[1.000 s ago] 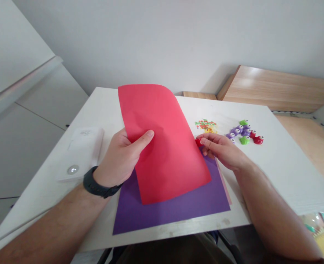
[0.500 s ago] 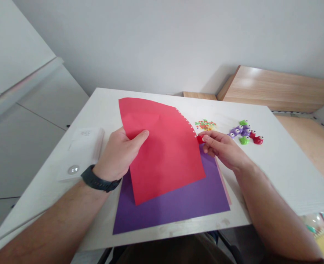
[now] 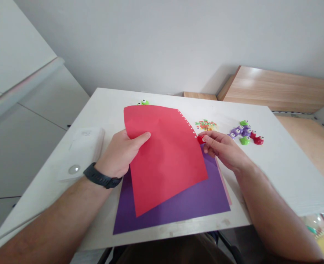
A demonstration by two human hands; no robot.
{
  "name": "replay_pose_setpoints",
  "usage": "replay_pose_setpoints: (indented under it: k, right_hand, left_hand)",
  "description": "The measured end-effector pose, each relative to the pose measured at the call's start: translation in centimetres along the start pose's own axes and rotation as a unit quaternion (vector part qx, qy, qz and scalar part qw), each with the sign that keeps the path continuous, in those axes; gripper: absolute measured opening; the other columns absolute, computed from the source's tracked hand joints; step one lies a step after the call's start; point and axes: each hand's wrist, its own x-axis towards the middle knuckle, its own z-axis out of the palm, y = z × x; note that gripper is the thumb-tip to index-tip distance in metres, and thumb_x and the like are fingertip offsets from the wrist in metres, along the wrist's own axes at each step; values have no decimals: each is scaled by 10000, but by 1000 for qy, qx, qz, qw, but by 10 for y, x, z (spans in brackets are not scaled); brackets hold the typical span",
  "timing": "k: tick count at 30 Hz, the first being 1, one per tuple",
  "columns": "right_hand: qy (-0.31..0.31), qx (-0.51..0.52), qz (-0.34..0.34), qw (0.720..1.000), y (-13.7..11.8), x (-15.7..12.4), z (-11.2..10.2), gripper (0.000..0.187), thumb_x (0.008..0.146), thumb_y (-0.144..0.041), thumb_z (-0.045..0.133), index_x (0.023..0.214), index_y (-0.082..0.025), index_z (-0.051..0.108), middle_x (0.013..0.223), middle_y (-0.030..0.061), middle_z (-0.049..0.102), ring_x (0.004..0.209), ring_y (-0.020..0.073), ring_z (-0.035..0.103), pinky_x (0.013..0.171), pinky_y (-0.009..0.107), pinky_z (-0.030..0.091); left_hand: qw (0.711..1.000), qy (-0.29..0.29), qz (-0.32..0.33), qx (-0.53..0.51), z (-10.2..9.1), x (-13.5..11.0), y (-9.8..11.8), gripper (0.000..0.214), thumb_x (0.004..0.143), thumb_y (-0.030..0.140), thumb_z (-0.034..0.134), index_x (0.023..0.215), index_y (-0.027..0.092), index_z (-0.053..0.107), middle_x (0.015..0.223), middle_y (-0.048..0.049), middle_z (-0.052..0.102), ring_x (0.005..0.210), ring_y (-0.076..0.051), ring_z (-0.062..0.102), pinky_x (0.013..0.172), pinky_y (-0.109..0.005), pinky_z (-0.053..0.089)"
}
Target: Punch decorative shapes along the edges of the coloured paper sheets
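My left hand (image 3: 122, 154) grips the left edge of a red paper sheet (image 3: 164, 154), thumb on top, and holds it lifted and curved above a purple sheet (image 3: 184, 207) lying flat on the white table (image 3: 283, 165). A row of small punched holes runs along the red sheet's right edge. My right hand (image 3: 224, 148) pinches a small red punch (image 3: 200, 139) against that edge. A black watch sits on my left wrist.
A heap of coloured paper bits (image 3: 206, 125) and a cluster of small purple, green and red punches (image 3: 246, 132) lie to the right. One green punch (image 3: 144, 102) shows behind the red sheet. A white box (image 3: 83, 148) rests at the left. Wooden boards (image 3: 277, 88) lean behind.
The red sheet has dropped lower and flattened, turning so its punched right edge shows. A green punch behind it has come into view. The right hand stayed in place.
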Motion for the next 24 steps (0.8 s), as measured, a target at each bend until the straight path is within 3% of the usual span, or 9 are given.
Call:
replay_pose_setpoints:
  k: [13,24]
  right_hand:
    - [7,-3,2,1000,-1,1,2,444,914,-569,807,1116,-176,763,714,1,668,576,106,489,505,266,284]
    - [6,-18,12,1000,3,3,0,465,914,-590,802,1121,-176,758,699,0,665,589,109,508,510,256,296]
  left_hand:
    - [997,-10,-59,42,5,-1,6,294,877,299,739,1149,211,808,1041,-68,849,899,-292,804,792,-381,647]
    - [992,-44,-108,39,8,0,13,306,801,220,692,1076,201,824,981,-85,848,837,-319,812,726,-414,665]
